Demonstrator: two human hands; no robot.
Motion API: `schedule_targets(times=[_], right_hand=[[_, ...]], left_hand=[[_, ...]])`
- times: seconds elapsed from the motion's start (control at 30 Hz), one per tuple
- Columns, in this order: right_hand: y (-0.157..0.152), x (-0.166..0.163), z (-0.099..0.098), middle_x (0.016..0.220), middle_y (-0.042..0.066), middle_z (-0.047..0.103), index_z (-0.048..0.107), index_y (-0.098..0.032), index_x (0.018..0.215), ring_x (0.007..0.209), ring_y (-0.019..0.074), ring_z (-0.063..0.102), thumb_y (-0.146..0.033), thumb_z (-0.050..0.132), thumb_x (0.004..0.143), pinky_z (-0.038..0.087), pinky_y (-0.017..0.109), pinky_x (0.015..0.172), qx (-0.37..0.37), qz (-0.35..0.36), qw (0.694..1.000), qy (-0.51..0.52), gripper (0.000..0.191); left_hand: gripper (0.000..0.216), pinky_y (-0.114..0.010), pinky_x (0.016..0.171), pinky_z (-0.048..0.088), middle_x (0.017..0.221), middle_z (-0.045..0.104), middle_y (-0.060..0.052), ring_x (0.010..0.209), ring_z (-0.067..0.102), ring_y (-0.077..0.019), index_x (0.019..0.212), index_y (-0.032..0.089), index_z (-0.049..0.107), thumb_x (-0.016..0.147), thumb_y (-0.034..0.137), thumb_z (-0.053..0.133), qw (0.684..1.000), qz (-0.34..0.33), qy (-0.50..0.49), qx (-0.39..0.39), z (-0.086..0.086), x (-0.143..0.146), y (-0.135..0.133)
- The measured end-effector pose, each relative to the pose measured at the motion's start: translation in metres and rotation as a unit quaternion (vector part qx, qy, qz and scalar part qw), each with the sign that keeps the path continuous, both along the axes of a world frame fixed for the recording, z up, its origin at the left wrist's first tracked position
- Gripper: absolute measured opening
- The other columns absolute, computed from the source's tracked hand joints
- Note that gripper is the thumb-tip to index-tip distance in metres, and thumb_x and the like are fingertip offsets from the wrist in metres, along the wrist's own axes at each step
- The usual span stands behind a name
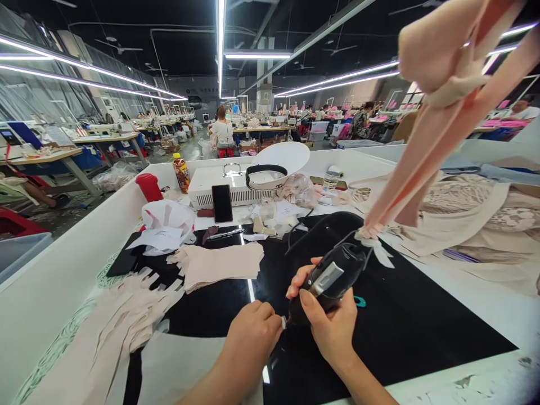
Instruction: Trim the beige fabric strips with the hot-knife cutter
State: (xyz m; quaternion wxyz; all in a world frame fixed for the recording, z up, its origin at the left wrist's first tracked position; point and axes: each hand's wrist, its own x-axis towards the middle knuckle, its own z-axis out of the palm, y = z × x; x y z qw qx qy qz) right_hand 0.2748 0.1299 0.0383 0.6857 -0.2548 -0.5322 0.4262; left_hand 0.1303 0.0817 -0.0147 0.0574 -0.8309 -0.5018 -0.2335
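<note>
My right hand is wrapped around a black handheld power tool with a silver panel on its side. Its narrow front end points left and down, close to my left hand. The fingers of that hand are curled in a pinch, with a small whitish bit showing at their tips; the rest of what they hold is hidden. A knotted pink fabric strap runs from the tool's rear up and right. Beyond my left hand, a stack of beige fabric pieces lies on the black board.
Beige fabric strips spread at the left, and more fabric is heaped at the right. A phone leans against a white box. A teal clip lies right of the tool. White walls edge the table; people sit at machines beyond.
</note>
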Motion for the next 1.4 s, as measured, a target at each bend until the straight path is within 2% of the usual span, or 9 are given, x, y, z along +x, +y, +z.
schedule_targets(times=[0.2, 0.4, 0.6, 0.77, 1.03, 1.23, 1.4], right_hand=[[0.0006, -0.0009, 0.0032, 0.083, -0.002, 0.069, 0.060, -0.026, 0.116, 0.062, 0.0148, 0.067, -0.027, 0.078, 0.089, 0.058, 0.028, 0.055, 0.006, 0.001, 1.000, 0.003, 0.033], [0.0006, -0.0007, 0.0024, 0.083, -0.003, 0.069, 0.060, -0.027, 0.116, 0.062, 0.0143, 0.067, -0.024, 0.077, 0.089, 0.060, 0.028, 0.060, 0.010, -0.001, 1.000, 0.000, 0.032], [0.0008, 0.0003, 0.0010, 0.083, -0.002, 0.069, 0.060, -0.027, 0.117, 0.064, 0.0142, 0.066, -0.024, 0.077, 0.090, 0.059, 0.027, 0.059, 0.007, 0.007, 1.000, 0.001, 0.032], [0.0017, 0.0004, 0.0000, 0.084, -0.002, 0.069, 0.060, -0.028, 0.118, 0.064, 0.0141, 0.066, -0.025, 0.077, 0.091, 0.058, 0.027, 0.058, 0.009, 0.013, 1.000, 0.003, 0.032], [0.0011, 0.0000, -0.0003, 0.084, -0.003, 0.070, 0.061, -0.030, 0.115, 0.064, 0.0131, 0.065, -0.024, 0.077, 0.091, 0.058, 0.026, 0.062, 0.014, 0.011, 1.000, -0.002, 0.029], [0.0023, 0.0014, -0.0049, 0.086, -0.002, 0.068, 0.060, -0.028, 0.109, 0.066, 0.0136, 0.065, -0.023, 0.078, 0.089, 0.058, 0.027, 0.063, 0.003, 0.016, 1.000, -0.008, 0.027], [0.0030, 0.0000, -0.0028, 0.085, -0.003, 0.069, 0.060, -0.028, 0.107, 0.064, 0.0131, 0.065, -0.022, 0.077, 0.089, 0.059, 0.026, 0.062, 0.004, 0.017, 1.000, -0.009, 0.025]], left_hand=[[0.032, -0.034, 0.062, 0.046, 0.075, 0.059, -0.001, 0.069, 0.056, -0.0187, 0.077, 0.020, 0.061, 0.107, 0.012, 0.050, 1.000, 0.003, 0.021, 0.014, -0.0063, 0.0007, -0.0001], [0.033, -0.030, 0.063, 0.045, 0.073, 0.056, 0.000, 0.068, 0.056, -0.0166, 0.075, 0.020, 0.059, 0.107, 0.015, 0.053, 0.999, 0.000, 0.025, 0.031, -0.0094, 0.0014, 0.0017], [0.032, -0.032, 0.063, 0.044, 0.073, 0.057, 0.000, 0.068, 0.056, -0.0171, 0.077, 0.020, 0.061, 0.107, 0.014, 0.054, 0.999, 0.000, 0.031, 0.040, -0.0078, 0.0003, 0.0020], [0.028, -0.033, 0.063, 0.045, 0.073, 0.059, 0.001, 0.068, 0.056, -0.0183, 0.075, 0.020, 0.061, 0.103, 0.016, 0.063, 0.998, 0.003, 0.039, 0.041, -0.0062, -0.0007, 0.0034], [0.029, -0.036, 0.064, 0.045, 0.071, 0.057, 0.000, 0.068, 0.056, -0.0198, 0.072, 0.020, 0.058, 0.095, 0.003, 0.057, 0.996, 0.027, 0.053, 0.059, -0.0077, 0.0066, 0.0030], [0.023, -0.034, 0.060, 0.046, 0.073, 0.059, 0.002, 0.066, 0.057, -0.0172, 0.074, 0.021, 0.057, 0.090, 0.007, 0.067, 0.998, 0.032, 0.033, 0.044, -0.0010, 0.0060, 0.0038], [0.025, -0.033, 0.060, 0.046, 0.072, 0.058, 0.002, 0.065, 0.055, -0.0175, 0.073, 0.021, 0.057, 0.093, 0.008, 0.064, 0.997, 0.035, 0.029, 0.064, -0.0005, 0.0037, -0.0013]])
